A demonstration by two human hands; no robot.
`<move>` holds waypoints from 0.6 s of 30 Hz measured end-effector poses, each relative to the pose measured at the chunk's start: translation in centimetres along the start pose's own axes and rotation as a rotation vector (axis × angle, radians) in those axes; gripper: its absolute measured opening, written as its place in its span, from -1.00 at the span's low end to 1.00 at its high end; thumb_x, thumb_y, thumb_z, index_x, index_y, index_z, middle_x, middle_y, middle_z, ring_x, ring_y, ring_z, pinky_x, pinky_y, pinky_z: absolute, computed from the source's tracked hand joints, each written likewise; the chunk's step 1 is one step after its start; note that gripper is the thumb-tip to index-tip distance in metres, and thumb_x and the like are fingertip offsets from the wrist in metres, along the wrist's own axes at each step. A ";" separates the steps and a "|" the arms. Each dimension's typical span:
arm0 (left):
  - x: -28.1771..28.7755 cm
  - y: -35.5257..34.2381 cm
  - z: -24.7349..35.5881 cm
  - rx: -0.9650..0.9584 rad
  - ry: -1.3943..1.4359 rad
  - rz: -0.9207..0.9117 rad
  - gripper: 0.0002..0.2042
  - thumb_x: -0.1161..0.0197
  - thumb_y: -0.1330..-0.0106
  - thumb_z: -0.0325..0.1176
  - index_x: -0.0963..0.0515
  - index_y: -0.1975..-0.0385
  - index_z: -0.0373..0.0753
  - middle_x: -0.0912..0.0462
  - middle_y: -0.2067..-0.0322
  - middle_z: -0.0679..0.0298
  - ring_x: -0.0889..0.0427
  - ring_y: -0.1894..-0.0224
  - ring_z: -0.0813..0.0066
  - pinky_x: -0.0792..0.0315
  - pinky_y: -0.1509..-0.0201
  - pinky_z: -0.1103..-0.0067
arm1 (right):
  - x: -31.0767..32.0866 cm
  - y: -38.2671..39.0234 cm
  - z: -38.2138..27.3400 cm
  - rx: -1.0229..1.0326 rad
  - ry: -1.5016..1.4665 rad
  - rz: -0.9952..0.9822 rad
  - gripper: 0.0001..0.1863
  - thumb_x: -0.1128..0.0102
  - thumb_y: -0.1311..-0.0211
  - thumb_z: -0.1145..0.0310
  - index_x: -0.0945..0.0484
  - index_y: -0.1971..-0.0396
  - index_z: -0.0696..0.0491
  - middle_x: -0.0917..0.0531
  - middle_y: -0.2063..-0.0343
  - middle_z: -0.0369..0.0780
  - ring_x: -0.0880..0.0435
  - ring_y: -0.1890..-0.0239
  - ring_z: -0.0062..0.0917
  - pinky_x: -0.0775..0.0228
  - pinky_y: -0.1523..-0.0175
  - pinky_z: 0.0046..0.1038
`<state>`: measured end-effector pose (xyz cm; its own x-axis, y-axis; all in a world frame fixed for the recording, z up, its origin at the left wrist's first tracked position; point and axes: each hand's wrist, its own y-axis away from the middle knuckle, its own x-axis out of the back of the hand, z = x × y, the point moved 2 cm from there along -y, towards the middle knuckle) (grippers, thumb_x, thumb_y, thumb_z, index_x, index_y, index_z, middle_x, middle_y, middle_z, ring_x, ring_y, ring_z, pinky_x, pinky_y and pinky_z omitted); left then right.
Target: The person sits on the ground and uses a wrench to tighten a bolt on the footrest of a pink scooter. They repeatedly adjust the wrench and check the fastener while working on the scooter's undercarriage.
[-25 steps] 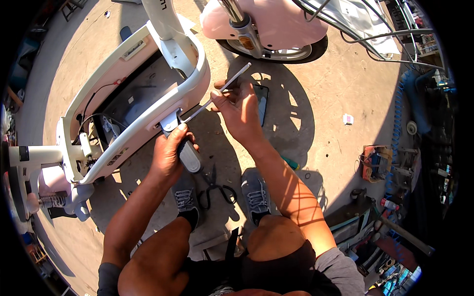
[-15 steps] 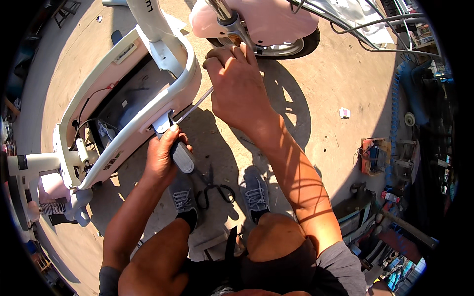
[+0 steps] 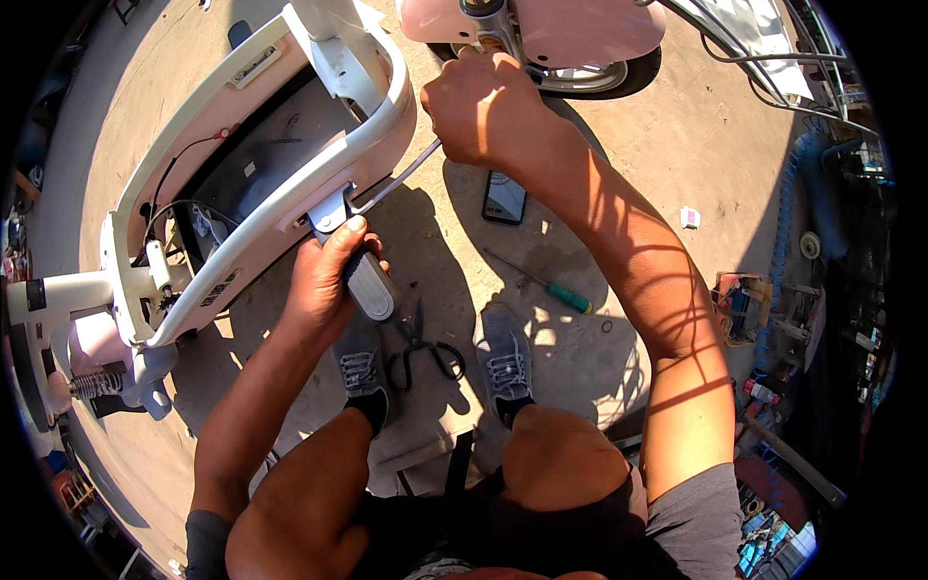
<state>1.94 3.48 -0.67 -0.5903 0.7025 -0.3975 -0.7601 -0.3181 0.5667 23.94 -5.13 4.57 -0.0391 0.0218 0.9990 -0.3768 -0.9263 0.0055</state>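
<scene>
A folding footrest point(image 3: 370, 288) with a grey ribbed pad sticks out from the side of a white scooter frame point(image 3: 261, 235). My left hand point(image 3: 324, 269) is closed around it, thumb on top near the white bracket point(image 3: 328, 213). A thin metal hex key point(image 3: 398, 181) reaches from that bracket up to my right hand point(image 3: 490, 108), its bent end at the joint. My right fist grips the key's far end, close to the pink front fender point(image 3: 590, 29). The fingertips of that hand are hidden.
Black-handled scissors point(image 3: 421, 350) lie between my shoes. A phone point(image 3: 505, 198) and a green-handled screwdriver point(image 3: 556, 290) are on the ground below my right forearm. The front wheel point(image 3: 642, 72) stands ahead; a red tool bin point(image 3: 742, 307) sits at right.
My right hand has swung a little right and away from me with the hex key. The phone and screwdriver have come into sight. My left hand still holds the footrest.
</scene>
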 end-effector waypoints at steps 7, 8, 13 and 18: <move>-0.4 -0.5 0.1 0.026 0.013 0.027 -0.79 -0.23 -0.34 -0.22 -0.48 0.30 -0.23 -0.55 0.42 0.27 -0.57 0.44 0.49 -0.54 0.27 0.50 | 0.3 -0.2 0.4 0.078 0.083 -0.159 -0.81 -0.12 -0.08 0.30 -0.70 0.37 -0.06 -0.71 0.45 -0.18 -0.73 0.35 -0.34 -0.56 0.31 -0.30; -0.2 -0.5 0.0 0.015 0.002 0.033 -0.80 -0.24 -0.32 -0.24 -0.48 0.31 -0.24 -0.55 0.44 0.26 -0.57 0.45 0.48 -0.54 0.30 0.50 | 0.1 0.1 0.4 0.068 0.059 -0.139 -0.82 -0.12 -0.06 0.31 -0.70 0.42 -0.05 -0.71 0.46 -0.18 -0.72 0.36 -0.34 -0.55 0.33 -0.30; -0.6 -0.2 0.1 -0.004 -0.034 0.088 -0.81 -0.26 -0.27 -0.26 -0.48 0.34 -0.25 -0.55 0.50 0.25 -0.59 0.51 0.47 -0.52 0.37 0.54 | -0.4 -0.4 0.7 0.062 0.049 -0.215 -0.81 -0.12 -0.02 0.33 -0.69 0.42 -0.01 -0.70 0.46 -0.17 -0.72 0.35 -0.34 -0.55 0.32 -0.30; -0.6 -0.4 0.0 -0.011 -0.053 0.082 -0.82 -0.27 -0.24 -0.28 -0.48 0.37 -0.25 -0.53 0.54 0.26 -0.58 0.56 0.48 -0.51 0.44 0.55 | -0.5 -0.2 0.9 0.056 0.026 -0.238 -0.80 -0.15 0.01 0.33 -0.69 0.38 0.00 -0.71 0.44 -0.17 -0.72 0.33 -0.32 -0.56 0.29 -0.30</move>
<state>2.57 3.23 -0.64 -0.6356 0.7065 -0.3113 -0.7131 -0.3828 0.5873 24.85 -5.27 4.15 0.0206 0.2508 0.9678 -0.3265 -0.9133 0.2436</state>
